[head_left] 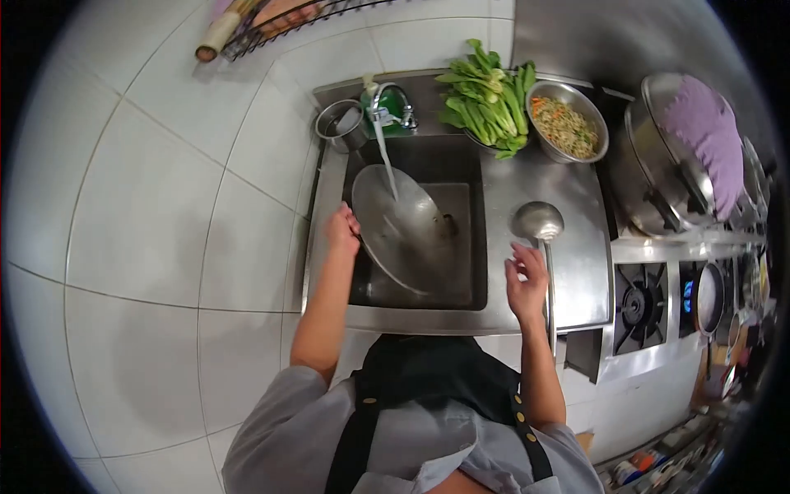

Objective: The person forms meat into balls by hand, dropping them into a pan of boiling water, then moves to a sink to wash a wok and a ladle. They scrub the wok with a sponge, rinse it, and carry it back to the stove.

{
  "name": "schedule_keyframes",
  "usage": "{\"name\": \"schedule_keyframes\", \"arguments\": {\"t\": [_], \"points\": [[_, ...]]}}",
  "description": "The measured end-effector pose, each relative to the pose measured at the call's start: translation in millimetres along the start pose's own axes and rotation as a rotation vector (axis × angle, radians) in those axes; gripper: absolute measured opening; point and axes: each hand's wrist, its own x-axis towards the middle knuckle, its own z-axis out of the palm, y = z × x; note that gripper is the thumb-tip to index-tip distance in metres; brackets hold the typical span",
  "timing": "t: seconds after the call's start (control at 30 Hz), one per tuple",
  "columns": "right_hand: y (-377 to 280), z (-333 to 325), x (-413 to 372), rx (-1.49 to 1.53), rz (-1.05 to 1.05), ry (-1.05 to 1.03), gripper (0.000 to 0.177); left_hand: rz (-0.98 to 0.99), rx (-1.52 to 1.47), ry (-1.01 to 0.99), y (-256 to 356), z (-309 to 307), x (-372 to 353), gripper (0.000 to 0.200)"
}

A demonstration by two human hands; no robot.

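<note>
My left hand (343,230) is closed around the near-left edge of a wok (391,210), which is tilted inside the steel sink (481,206). Water runs from the curved faucet (385,92) into the wok and pools over its lower side. On the steel counter to the right lies a ladle (539,221), bowl away from me and long handle toward me. My right hand (527,280) hovers beside that handle, fingers apart and somewhat curled, with nothing in them.
Leafy greens (490,99) and a steel bowl of fried rice or noodles (568,122) stand at the back. A metal cup (341,125) and green soap bottle (397,109) flank the faucet. Right are a large pot (650,156), purple cloth (709,136) and gas burner (638,305).
</note>
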Motion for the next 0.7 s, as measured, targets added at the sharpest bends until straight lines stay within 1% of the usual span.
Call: {"name": "schedule_keyframes", "arguments": {"t": [0.07, 0.13, 0.17, 0.2, 0.23, 0.27, 0.33, 0.37, 0.4, 0.47, 0.5, 0.53, 0.57, 0.6, 0.63, 0.7], "points": [[-14, 32, 28, 0.027, -0.107, -0.066, 0.032, -0.025, -0.195, 0.042, -49, -33, 6, 0.026], [-28, 63, 59, -0.015, -0.196, -0.16, 0.029, -0.006, -0.264, 0.236, -93, -52, 9, 0.024], [-37, 80, 73, -0.037, -0.205, -0.199, 0.029, -0.026, -0.296, 0.26, -111, -71, 16, 0.024], [-49, 100, 88, -0.017, -0.229, -0.25, 0.028, -0.074, -0.163, 0.373, -129, -91, 25, 0.017], [-59, 125, 104, 0.006, -0.255, -0.301, 0.027, -0.124, -0.031, 0.477, -144, -105, 36, 0.014], [-68, 152, 119, -0.011, -0.27, -0.344, 0.027, -0.144, -0.069, 0.499, -158, -111, 42, 0.014], [-82, 212, 147, -0.091, -0.427, -0.475, 0.026, -0.164, 0.495, 0.654, -186, -118, 60, 0.034], [-83, 250, 163, -0.116, -0.473, -0.5, 0.025, -0.231, 0.703, 0.564, -199, -129, 75, 0.052], [-82, 289, 179, -0.139, -0.511, -0.517, 0.025, -0.247, 0.687, 0.575, -188, -131, 79, 0.052], [-69, 364, 209, -0.186, -0.695, -0.465, 0.023, -0.389, 1.101, 0.017, -151, -128, 72, 0.059], [-58, 399, 227, -0.248, -0.669, -0.473, 0.025, -0.384, 1.026, -0.181, -143, -140, 78, 0.07], [-48, 430, 244, -0.31, -0.642, -0.477, 0.028, -0.405, 1.02, -0.177, -147, -147, 78, 0.07], [-40, 457, 263, -0.441, -0.664, -0.533, 0.032, -0.323, 0.943, -0.118, -153, -156, 76, 0.074], [-31, 477, 280, -0.572, -0.682, -0.587, 0.037, -0.291, 0.907, -0.084, -157, -162, 69, 0.077], [-21, 494, 295, -0.568, -0.67, -0.602, 0.037, -0.259, 0.872, -0.052, -161, -168, 61, 0.08], [-7, 519, 320, -0.944, -0.644, -0.934, 0.045, -0.117, 0.786, 0.206, -162, -169, 48, 0.077]]}}
